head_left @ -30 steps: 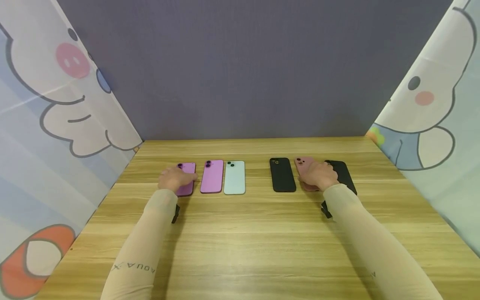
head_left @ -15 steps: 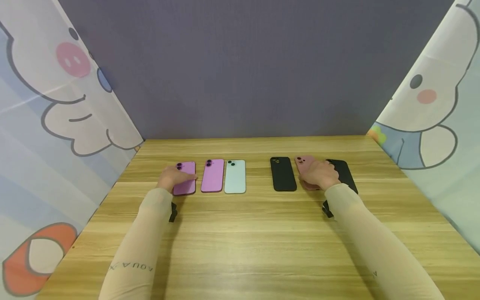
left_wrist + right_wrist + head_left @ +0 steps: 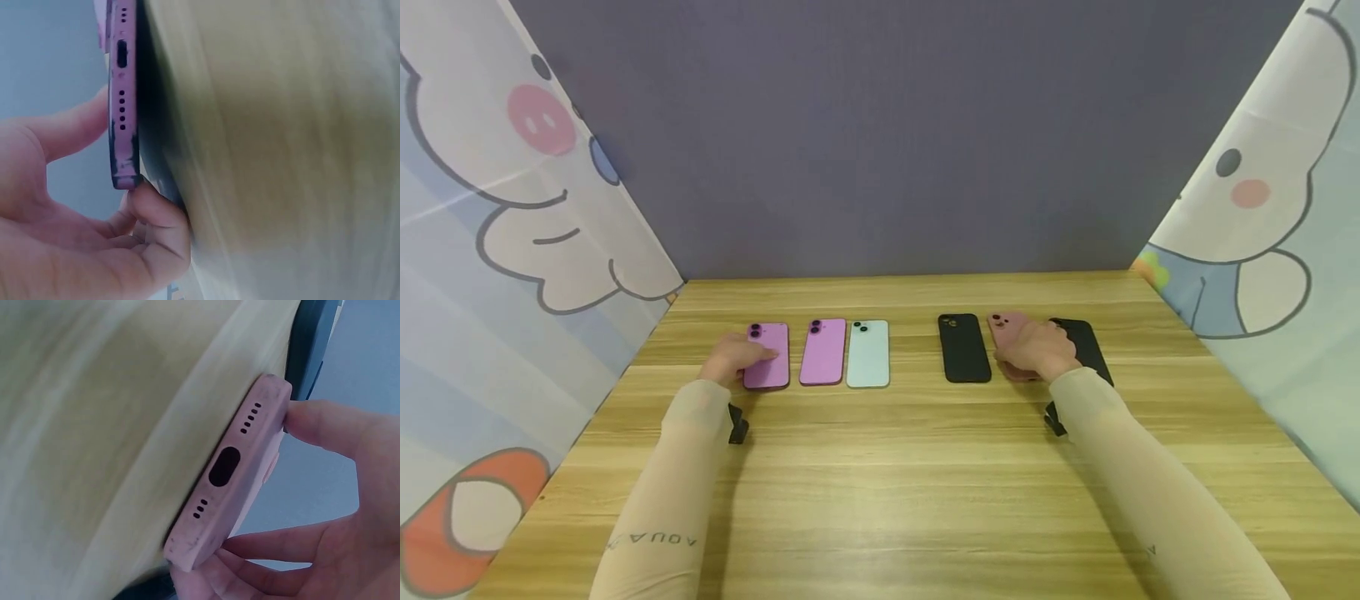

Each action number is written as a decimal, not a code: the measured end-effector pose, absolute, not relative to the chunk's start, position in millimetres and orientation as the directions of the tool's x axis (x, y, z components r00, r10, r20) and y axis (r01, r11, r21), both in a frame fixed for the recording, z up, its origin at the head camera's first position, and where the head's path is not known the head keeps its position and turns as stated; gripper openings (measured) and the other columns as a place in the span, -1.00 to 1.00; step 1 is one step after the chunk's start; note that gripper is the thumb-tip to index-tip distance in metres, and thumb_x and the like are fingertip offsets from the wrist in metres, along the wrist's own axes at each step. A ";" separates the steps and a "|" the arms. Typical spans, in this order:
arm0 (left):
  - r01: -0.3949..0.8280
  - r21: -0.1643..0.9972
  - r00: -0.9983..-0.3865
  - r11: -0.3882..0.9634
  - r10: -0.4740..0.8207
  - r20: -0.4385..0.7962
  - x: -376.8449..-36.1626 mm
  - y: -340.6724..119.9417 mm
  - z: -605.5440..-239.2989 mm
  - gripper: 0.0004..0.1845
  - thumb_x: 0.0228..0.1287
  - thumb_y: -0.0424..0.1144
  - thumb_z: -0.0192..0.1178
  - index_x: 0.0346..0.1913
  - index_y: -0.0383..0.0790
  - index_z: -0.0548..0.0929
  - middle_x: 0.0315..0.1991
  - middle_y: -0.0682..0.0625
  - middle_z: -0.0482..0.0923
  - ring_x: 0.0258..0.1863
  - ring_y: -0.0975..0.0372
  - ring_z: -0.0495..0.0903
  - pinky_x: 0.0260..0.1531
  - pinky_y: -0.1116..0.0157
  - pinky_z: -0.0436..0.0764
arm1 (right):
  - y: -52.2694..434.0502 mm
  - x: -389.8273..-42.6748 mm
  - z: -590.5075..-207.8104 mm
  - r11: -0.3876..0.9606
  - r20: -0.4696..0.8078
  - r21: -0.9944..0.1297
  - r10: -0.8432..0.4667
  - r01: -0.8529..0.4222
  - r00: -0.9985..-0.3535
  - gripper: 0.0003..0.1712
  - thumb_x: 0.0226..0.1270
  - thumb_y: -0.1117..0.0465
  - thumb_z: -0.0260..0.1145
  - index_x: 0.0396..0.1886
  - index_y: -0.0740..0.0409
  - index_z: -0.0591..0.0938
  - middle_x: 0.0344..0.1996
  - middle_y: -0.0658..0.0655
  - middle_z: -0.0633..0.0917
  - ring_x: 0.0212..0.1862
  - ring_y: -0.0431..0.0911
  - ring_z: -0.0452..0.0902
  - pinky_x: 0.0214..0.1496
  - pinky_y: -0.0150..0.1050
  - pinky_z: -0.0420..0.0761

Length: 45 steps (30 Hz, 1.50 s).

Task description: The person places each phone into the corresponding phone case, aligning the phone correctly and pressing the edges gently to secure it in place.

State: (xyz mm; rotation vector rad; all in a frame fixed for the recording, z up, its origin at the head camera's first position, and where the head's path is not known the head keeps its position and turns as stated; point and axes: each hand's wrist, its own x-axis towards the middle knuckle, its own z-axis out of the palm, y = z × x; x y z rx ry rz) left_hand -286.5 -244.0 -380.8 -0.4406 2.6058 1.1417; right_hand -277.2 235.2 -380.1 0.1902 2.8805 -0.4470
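In the head view my left hand (image 3: 728, 358) is at the left edge of the leftmost purple phone (image 3: 767, 367), thumb over its back. The left wrist view shows that phone's charging-port end (image 3: 124, 106), with the other fingers (image 3: 159, 215) curled at its lower edge. My right hand (image 3: 1039, 348) grips a pink phone case (image 3: 1009, 329) across its width. In the right wrist view the thumb (image 3: 319, 425) is at one long side of the case (image 3: 225, 469) and curled fingers at the other. Its end has a dark oval port hole.
A second purple phone (image 3: 823, 354) and a pale mint phone (image 3: 868, 357) lie to the right of the leftmost one. Black phone cases (image 3: 965, 350) (image 3: 1092, 354) flank the pink one. A grey panel (image 3: 880, 142) stands behind the wooden table (image 3: 880, 483).
My left hand has drawn left, uncovering more of the leftmost purple phone, which now lies straighter. My right hand and the pink phone case have stayed in place.
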 end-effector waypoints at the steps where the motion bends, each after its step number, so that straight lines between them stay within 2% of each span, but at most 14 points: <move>1: -0.376 0.672 -0.919 0.638 -0.167 -0.356 -286.7 -245.4 -380.2 -0.45 0.31 -0.09 0.36 0.10 -0.51 0.50 0.03 -0.24 0.48 -0.08 0.08 0.49 -0.17 0.27 0.55 | 234.5 -276.9 -379.5 0.945 -0.235 -0.283 0.094 0.161 -0.967 -0.17 0.34 -0.21 0.26 0.21 0.48 0.50 0.12 0.60 0.40 0.13 0.42 0.35 0.04 0.27 0.50; 4: -0.381 0.703 -0.916 0.601 -0.141 -0.375 -287.6 -248.8 -378.1 -0.63 0.33 -0.19 0.32 -0.02 -0.42 0.49 -0.07 -0.15 0.43 -0.17 0.15 0.47 -0.26 0.35 0.53 | 233.3 -276.0 -377.6 0.946 -0.235 -0.283 0.094 0.160 -0.967 -0.13 0.34 -0.22 0.26 0.23 0.50 0.49 0.12 0.60 0.41 0.12 0.42 0.37 0.03 0.26 0.52; 6: -0.387 0.726 -0.911 0.568 -0.115 -0.395 -288.0 -250.8 -376.0 -0.69 0.35 -0.28 0.27 -0.03 -0.44 0.47 -0.12 -0.13 0.42 -0.23 0.18 0.46 -0.29 0.37 0.53 | 232.6 -275.0 -376.7 0.945 -0.234 -0.285 0.095 0.162 -0.967 -0.14 0.33 -0.23 0.27 0.22 0.50 0.49 0.11 0.60 0.42 0.11 0.42 0.38 0.02 0.26 0.53; 11: -0.425 0.757 -0.892 0.496 -0.090 -0.442 -287.6 -255.0 -370.8 -0.62 0.40 -0.42 0.14 0.14 -0.52 0.29 -0.28 -0.07 0.37 -0.40 0.26 0.39 -0.36 0.41 0.49 | 233.7 -274.3 -376.9 0.943 -0.222 -0.299 0.084 0.149 -0.971 -0.15 0.31 -0.22 0.29 0.24 0.47 0.49 0.13 0.61 0.42 0.11 0.42 0.39 0.02 0.28 0.52; 14: -0.438 0.770 -0.887 0.464 -0.082 -0.455 -287.2 -256.5 -371.1 -0.61 0.41 -0.43 0.11 0.15 -0.50 0.22 -0.31 -0.06 0.33 -0.44 0.27 0.37 -0.38 0.40 0.47 | 234.2 -274.0 -377.8 0.943 -0.221 -0.298 0.081 0.147 -0.972 -0.18 0.30 -0.20 0.29 0.21 0.46 0.50 0.13 0.61 0.42 0.09 0.42 0.39 0.00 0.28 0.51; 21: -0.461 0.785 -0.877 0.413 -0.078 -0.475 -282.8 -259.9 -374.3 -0.64 0.45 -0.42 0.07 0.15 -0.47 0.19 -0.17 -0.11 0.33 -0.31 0.20 0.42 -0.21 0.32 0.56 | 232.8 -273.2 -379.0 0.941 -0.222 -0.308 0.075 0.143 -0.972 -0.24 0.32 -0.21 0.28 0.14 0.40 0.54 0.10 0.60 0.44 0.06 0.40 0.42 -0.06 0.24 0.53; 24: -0.457 0.781 -0.879 0.425 -0.081 -0.470 -282.1 -260.4 -372.4 -0.53 0.47 -0.41 0.03 0.29 -0.56 0.15 -0.14 -0.11 0.33 -0.26 0.19 0.44 -0.11 0.29 0.58 | 232.7 -273.1 -377.9 0.938 -0.212 -0.320 0.067 0.134 -0.975 -0.25 0.31 -0.24 0.29 0.11 0.37 0.56 0.05 0.56 0.49 -0.02 0.34 0.45 -0.16 0.16 0.55; 26: -0.448 0.788 -0.884 0.423 -0.076 -0.462 -282.4 -260.1 -370.5 -0.40 0.47 -0.42 0.01 0.41 -0.60 0.03 -0.14 -0.11 0.32 -0.23 0.19 0.44 -0.02 0.26 0.59 | 233.6 -273.2 -376.9 0.936 -0.203 -0.328 0.065 0.130 -0.977 -0.27 0.30 -0.25 0.30 0.09 0.34 0.58 0.01 0.52 0.53 -0.07 0.30 0.49 -0.22 0.11 0.57; 28: -0.440 0.795 -0.888 0.418 -0.068 -0.455 -282.7 -259.3 -368.6 -0.34 0.47 -0.42 0.01 0.44 -0.61 -0.05 -0.15 -0.10 0.30 -0.22 0.19 0.43 0.04 0.25 0.56 | 234.6 -273.1 -376.3 0.933 -0.197 -0.337 0.063 0.128 -0.978 -0.31 0.29 -0.25 0.31 0.05 0.29 0.60 -0.03 0.47 0.57 -0.11 0.27 0.50 -0.27 0.07 0.55; 31: -0.427 0.809 -0.894 0.404 -0.058 -0.444 -283.4 -257.9 -367.4 -0.40 0.47 -0.43 0.01 0.38 -0.57 -0.02 -0.19 -0.09 0.27 -0.24 0.20 0.39 0.03 0.23 0.53 | 235.9 -272.6 -376.5 0.926 -0.190 -0.356 0.064 0.129 -0.980 -0.37 0.28 -0.26 0.31 -0.04 0.23 0.62 -0.12 0.37 0.63 -0.18 0.21 0.53 -0.33 0.00 0.54; 35: -0.401 0.819 -0.907 0.410 -0.053 -0.417 -284.3 -255.5 -367.4 -0.74 0.47 -0.41 0.01 0.07 -0.43 0.21 -0.25 -0.06 0.27 -0.26 0.21 0.38 -0.01 0.22 0.52 | 236.4 -271.8 -377.0 0.914 -0.188 -0.381 0.069 0.137 -0.980 -0.36 0.28 -0.29 0.30 -0.13 0.24 0.66 -0.21 0.29 0.67 -0.27 0.14 0.55 -0.39 -0.08 0.51; 37: -0.386 0.827 -0.914 0.409 -0.050 -0.402 -284.4 -252.7 -366.7 -0.86 0.47 -0.41 0.01 -0.09 -0.34 0.26 -0.28 -0.05 0.28 -0.26 0.21 0.38 0.01 0.20 0.52 | 237.1 -270.8 -376.1 0.909 -0.182 -0.392 0.074 0.141 -0.980 -0.36 0.29 -0.29 0.29 -0.16 0.26 0.67 -0.23 0.28 0.68 -0.29 0.11 0.56 -0.43 -0.11 0.51; 40: -0.367 0.836 -0.923 0.407 -0.049 -0.381 -284.9 -248.4 -365.5 -0.86 0.48 -0.40 0.01 -0.26 -0.23 0.28 -0.32 -0.02 0.28 -0.27 0.21 0.39 0.00 0.20 0.53 | 238.1 -269.0 -373.1 0.904 -0.166 -0.404 0.077 0.139 -0.983 -0.36 0.30 -0.28 0.26 -0.19 0.28 0.66 -0.25 0.28 0.70 -0.31 0.10 0.58 -0.45 -0.12 0.51; 45: -0.344 0.853 -0.934 0.392 -0.054 -0.352 -283.5 -243.8 -365.2 -0.86 0.48 -0.42 0.02 -0.23 -0.25 0.27 -0.26 -0.06 0.27 -0.24 0.19 0.39 -0.06 0.25 0.57 | 237.1 -269.1 -371.2 0.891 -0.126 -0.439 0.066 0.115 -0.990 -0.30 0.27 -0.29 0.27 -0.13 0.34 0.64 -0.18 0.33 0.70 -0.29 0.10 0.60 -0.42 -0.12 0.53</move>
